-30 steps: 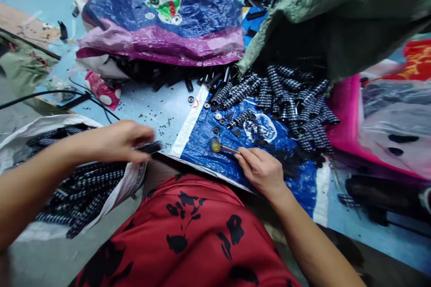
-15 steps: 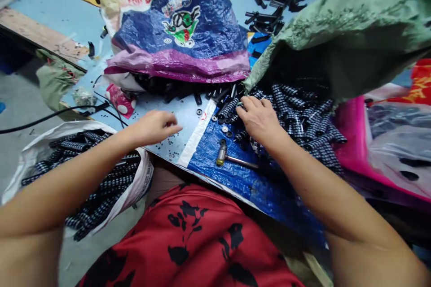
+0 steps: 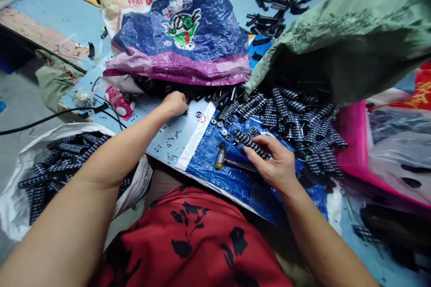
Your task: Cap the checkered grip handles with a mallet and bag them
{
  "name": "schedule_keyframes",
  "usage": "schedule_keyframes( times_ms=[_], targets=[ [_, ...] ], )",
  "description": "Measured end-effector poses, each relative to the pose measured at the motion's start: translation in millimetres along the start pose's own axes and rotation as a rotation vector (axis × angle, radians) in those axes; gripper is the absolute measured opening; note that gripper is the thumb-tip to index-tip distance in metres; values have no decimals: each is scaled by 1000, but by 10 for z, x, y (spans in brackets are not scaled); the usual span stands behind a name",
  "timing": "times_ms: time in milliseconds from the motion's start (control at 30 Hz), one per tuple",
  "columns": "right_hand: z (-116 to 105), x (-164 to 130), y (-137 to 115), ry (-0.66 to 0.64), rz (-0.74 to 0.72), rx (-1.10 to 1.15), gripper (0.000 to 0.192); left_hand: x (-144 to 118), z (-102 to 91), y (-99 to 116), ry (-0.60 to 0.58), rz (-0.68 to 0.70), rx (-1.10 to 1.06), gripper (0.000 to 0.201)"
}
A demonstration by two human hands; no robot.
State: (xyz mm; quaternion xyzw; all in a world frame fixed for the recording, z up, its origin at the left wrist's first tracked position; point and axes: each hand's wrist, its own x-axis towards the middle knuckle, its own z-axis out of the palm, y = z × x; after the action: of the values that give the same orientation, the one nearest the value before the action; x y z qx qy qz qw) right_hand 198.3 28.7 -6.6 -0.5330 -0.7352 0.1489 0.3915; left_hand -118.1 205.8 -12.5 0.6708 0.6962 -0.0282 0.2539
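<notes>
My left hand (image 3: pixel 175 103) reaches forward to the black plastic parts (image 3: pixel 168 87) spilling from under the blue and purple woven sack (image 3: pixel 182 36); its fingers are curled at the pile, and what they grip is hidden. My right hand (image 3: pixel 274 161) rests on the blue sheet (image 3: pixel 235 179) and holds a black-and-white patterned tube (image 3: pixel 256 147) between thumb and fingers. A small hammer (image 3: pixel 222 158) lies just left of that hand. Several black washers (image 3: pixel 222 125) sit beyond the hammer.
A heap of patterned tubes (image 3: pixel 296 112) spills from a green sack (image 3: pixel 336 40) at right. A white bag (image 3: pixel 20 206) of finished tubes stands at my left knee. Black clips (image 3: pixel 272 9) lie far back. A black cable (image 3: pixel 50 116) crosses the left side. Pink bags (image 3: pixel 380 143) lie at right.
My left hand has moved forward from the table's edge to the black parts under the blue sack. My right hand has drawn back from the tube heap with one patterned tube in it.
</notes>
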Motion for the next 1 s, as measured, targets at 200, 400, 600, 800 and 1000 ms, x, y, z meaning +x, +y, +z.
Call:
schedule_keyframes(
  times_ms=[200, 400, 600, 800, 1000],
  targets=[
    [215, -275, -151, 67, 629, 590, 44, -505, -118, -523, -128, 45, 323, 25],
    [517, -182, -514, -16, 990, 1164, 68, -585, 101, -423, 124, 13, 240, 33],
    [501, -132, -687, -17, 1021, 1261, 67, -973, 196, 38, 91, -74, -988, 31],
    [535, -158, -695, 147, 965, 1292, 59, -1780, 617, 646, -138, 263, -1201, 31],
    [625, -194, -651, 128, 795, 1042, 60, -1795, 992, 847, -49, 415, -1086, 29]
  ],
)
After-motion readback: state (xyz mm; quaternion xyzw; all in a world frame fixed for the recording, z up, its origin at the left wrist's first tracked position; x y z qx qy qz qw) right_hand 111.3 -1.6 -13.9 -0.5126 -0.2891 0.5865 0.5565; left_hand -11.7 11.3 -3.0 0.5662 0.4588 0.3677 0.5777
